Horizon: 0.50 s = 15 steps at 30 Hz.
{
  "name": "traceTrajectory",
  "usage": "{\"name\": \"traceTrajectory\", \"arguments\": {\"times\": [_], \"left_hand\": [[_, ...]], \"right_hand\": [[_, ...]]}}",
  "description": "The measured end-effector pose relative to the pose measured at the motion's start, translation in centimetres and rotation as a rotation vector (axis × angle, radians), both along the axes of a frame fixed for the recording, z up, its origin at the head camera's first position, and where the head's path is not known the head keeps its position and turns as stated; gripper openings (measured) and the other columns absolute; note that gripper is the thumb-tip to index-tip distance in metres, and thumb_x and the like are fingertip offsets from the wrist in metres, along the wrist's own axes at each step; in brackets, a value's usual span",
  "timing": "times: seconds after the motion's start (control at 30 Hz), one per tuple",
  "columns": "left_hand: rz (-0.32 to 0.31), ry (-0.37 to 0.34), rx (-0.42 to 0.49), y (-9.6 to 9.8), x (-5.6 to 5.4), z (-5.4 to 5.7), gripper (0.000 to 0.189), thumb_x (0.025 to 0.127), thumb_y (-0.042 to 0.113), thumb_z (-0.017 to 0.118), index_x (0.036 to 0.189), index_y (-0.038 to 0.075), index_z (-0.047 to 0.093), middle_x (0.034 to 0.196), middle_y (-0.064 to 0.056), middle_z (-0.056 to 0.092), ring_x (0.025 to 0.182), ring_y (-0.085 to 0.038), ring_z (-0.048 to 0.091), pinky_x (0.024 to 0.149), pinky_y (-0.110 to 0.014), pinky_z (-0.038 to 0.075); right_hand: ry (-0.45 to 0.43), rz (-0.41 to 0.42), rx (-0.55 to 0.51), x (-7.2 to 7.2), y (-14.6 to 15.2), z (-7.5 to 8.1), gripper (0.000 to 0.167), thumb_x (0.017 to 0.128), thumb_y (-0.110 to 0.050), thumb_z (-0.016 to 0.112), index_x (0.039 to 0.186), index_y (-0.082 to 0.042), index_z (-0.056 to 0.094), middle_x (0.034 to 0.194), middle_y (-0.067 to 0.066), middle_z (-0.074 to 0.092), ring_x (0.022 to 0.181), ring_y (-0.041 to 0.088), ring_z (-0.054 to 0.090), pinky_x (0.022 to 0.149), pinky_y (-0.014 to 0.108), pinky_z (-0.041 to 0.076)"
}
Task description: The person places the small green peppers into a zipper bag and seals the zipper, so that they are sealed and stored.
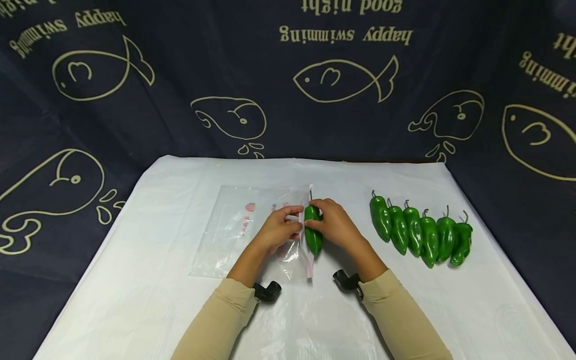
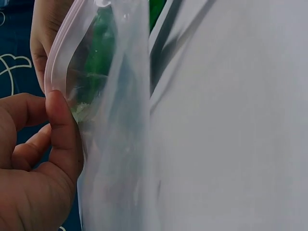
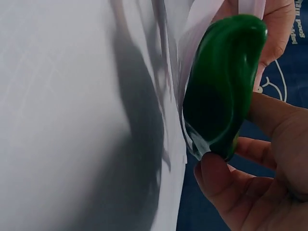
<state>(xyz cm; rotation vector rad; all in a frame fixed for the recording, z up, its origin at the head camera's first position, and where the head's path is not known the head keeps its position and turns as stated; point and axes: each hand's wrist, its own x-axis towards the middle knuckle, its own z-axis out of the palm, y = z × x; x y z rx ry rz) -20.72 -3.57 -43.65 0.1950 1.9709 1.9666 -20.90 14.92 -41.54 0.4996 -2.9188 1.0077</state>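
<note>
A clear zip bag [image 1: 220, 240] with pink print lies flat, its pink zip edge [image 1: 310, 270] facing right. My left hand [image 1: 278, 229] pinches that edge between thumb and fingers; the left wrist view shows the thumb [image 2: 62, 130] on the zip strip. With its thumb and fingers, my right hand [image 1: 336, 225] holds a glossy green pepper [image 1: 313, 240] at the bag's mouth, stem pointing away from me. Seen from the right wrist, the pepper [image 3: 221, 82] is against the bag's edge. How far it is inside the bag, I cannot tell.
Several more green peppers [image 1: 429, 240] lie in a slanting row to the right on the white-covered table [image 1: 148, 240]. A dark curtain [image 1: 279, 135] with fish and whale drawings hangs behind. Black wrist cameras [image 1: 268, 292] sit on both wrists.
</note>
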Motion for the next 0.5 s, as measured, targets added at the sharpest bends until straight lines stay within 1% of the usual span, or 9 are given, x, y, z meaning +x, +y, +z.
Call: {"name": "traceTrajectory", "arguments": {"times": [0.1,0.3,0.37,0.5], "left_hand": [[0.004,0.016,0.014,0.03,0.03,0.07,0.053,0.089,-0.007,0.058,0.141,-0.002,0.051,0.122,-0.017,0.052,0.078,-0.015,0.061,0.066,-0.024,0.056],[0.012,0.028,0.036,0.01,0.04,0.05,0.055,0.087,-0.008,0.057,0.141,-0.004,0.049,0.124,-0.019,0.051,0.076,-0.013,0.06,0.066,-0.024,0.056],[0.015,0.032,0.037,0.02,0.01,-0.06,0.054,0.087,-0.009,0.056,0.141,-0.005,0.05,0.124,-0.019,0.052,0.075,-0.012,0.06,0.066,-0.024,0.056],[0.018,0.032,0.045,0.07,-0.01,-0.29,0.054,0.087,-0.009,0.056,0.141,-0.005,0.05,0.124,-0.019,0.053,0.073,-0.011,0.06,0.066,-0.024,0.057]], "right_hand": [[-0.011,-0.001,0.017,-0.03,0.02,-0.08,0.056,0.087,-0.027,0.078,0.132,0.001,0.06,0.11,0.017,0.062,0.086,0.024,0.058,0.075,0.039,0.052],[-0.066,0.022,0.004,-0.08,0.19,-0.37,0.054,0.089,-0.028,0.074,0.132,0.001,0.059,0.122,0.019,0.062,0.105,0.029,0.06,0.089,0.045,0.052],[-0.082,0.03,-0.004,-0.05,0.3,-0.38,0.053,0.09,-0.026,0.074,0.132,0.001,0.059,0.124,0.02,0.062,0.108,0.031,0.06,0.09,0.046,0.051],[-0.107,0.043,0.011,0.0,0.59,-0.33,0.05,0.09,-0.02,0.074,0.132,0.002,0.059,0.124,0.021,0.062,0.107,0.033,0.062,0.09,0.047,0.052]]}}
